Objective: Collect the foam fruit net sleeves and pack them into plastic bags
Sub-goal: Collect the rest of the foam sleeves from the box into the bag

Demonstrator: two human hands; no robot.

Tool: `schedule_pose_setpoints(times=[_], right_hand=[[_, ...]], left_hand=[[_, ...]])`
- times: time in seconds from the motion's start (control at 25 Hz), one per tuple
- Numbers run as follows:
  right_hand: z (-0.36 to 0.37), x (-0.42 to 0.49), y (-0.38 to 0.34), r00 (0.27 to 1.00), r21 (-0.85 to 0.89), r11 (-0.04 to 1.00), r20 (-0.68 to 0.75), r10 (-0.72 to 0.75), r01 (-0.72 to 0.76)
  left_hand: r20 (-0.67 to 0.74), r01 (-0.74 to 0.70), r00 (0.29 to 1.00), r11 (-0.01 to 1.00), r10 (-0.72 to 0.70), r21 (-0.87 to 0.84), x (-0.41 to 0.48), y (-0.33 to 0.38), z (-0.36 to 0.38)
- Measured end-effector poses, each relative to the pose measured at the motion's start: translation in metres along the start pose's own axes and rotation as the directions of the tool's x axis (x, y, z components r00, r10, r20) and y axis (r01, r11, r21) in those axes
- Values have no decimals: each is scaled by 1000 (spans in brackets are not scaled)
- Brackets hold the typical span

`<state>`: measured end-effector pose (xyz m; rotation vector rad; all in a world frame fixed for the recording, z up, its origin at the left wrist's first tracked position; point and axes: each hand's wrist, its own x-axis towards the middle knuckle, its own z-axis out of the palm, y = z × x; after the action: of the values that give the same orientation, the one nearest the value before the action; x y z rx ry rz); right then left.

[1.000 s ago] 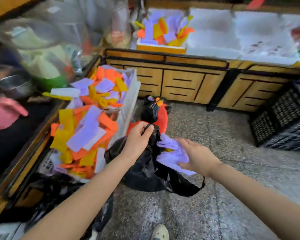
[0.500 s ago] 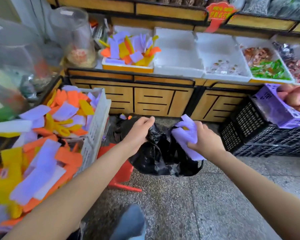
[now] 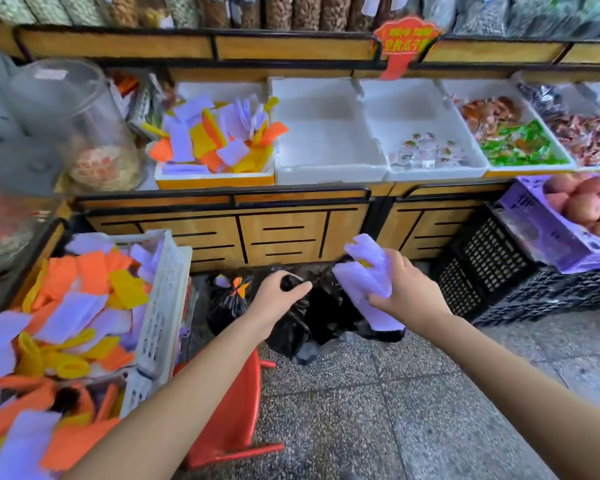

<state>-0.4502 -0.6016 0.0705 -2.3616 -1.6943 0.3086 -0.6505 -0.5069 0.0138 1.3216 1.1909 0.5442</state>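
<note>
My left hand [image 3: 279, 295] grips the rim of a black plastic bag [image 3: 321, 320] that hangs open in front of me. My right hand [image 3: 407, 291] holds a bunch of purple foam net sleeves [image 3: 362, 271] just above the bag's mouth. A white crate [image 3: 161, 306] at my left is heaped with orange, yellow and purple sleeves [image 3: 73, 306]. More sleeves [image 3: 215, 136] fill a foam box on the counter. A second black bag [image 3: 227, 299], tied with sleeves poking out, sits on the floor behind.
A red plastic stool [image 3: 236, 410] stands under my left arm. White foam trays [image 3: 329, 133] line the counter, some with wrapped sweets. Black crates [image 3: 492, 265] carry a purple fruit box [image 3: 541, 223] at the right. Speckled floor lies ahead.
My view has tilted up from the floor to the counter. The right hand has lifted the purple sleeves higher above the bag's mouth; the left hand keeps hold of the rim.
</note>
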Motion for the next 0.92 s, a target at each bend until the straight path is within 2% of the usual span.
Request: schedule_pose_setpoints(times=[0.16, 0.28, 0.44, 0.56, 0.72, 0.84, 0.92], right_hand=[[-7, 41, 21, 997, 190, 980, -36, 70, -62], [-9, 77, 41, 999, 238, 971, -41, 29, -19], [-20, 134, 79, 1000, 277, 961, 18, -22, 16], [-22, 170, 102, 992, 290, 956, 94, -83, 53], [-20, 219, 115, 941, 213, 959, 243, -235, 184], [-16, 265, 113, 907, 141, 952, 294, -301, 270], [-17, 301, 105, 927, 94, 962, 259, -272, 256]], left_hand=[[32, 125, 992, 991, -123, -45, 55, 4, 25], [-41, 154, 986, 983, -159, -97, 94, 11, 45], [-132, 194, 963, 941, -237, -276, 143, 41, 70], [-213, 127, 953, 923, -215, -362, 175, 65, 84], [-268, 20, 955, 935, -122, -354, 208, 101, 84], [-239, -44, 969, 915, -57, -400, 229, 133, 78], [-209, -84, 978, 901, -7, -425, 245, 156, 73]])
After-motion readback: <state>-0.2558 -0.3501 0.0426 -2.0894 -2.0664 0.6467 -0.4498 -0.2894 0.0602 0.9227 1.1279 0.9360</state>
